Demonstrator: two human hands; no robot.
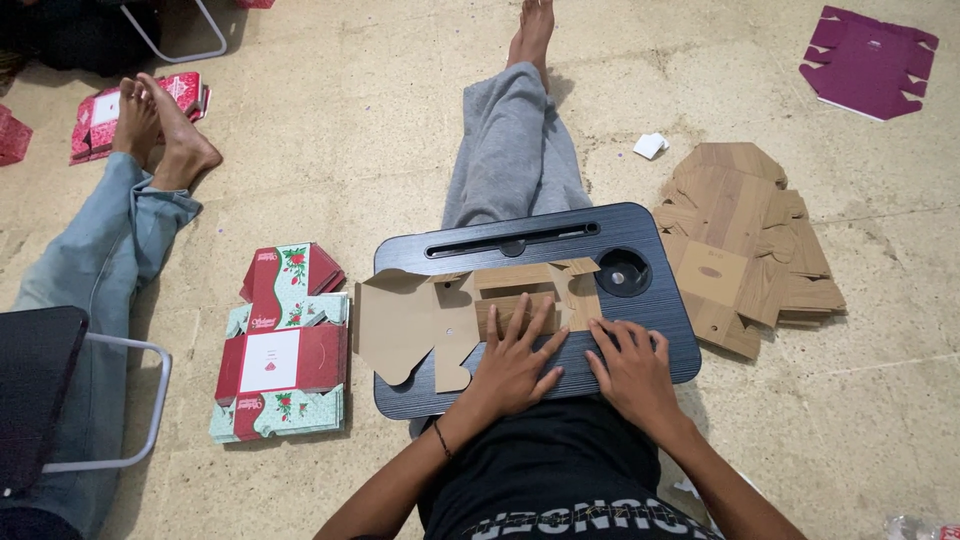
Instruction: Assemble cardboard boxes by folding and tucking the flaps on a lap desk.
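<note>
Both hands lay flat, fingers spread: left hand (515, 362) pressing the cardboard blank (470, 315) mid-frame, right hand (632, 368) on the lap desk (660, 300); firm, even pressure would crease cleanly.

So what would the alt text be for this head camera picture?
A seated person presses the left hand and right hand flat on a brown cardboard box blank lying on a black lap tray. Stacks of flat blanks lie on the floor beside them.
</note>
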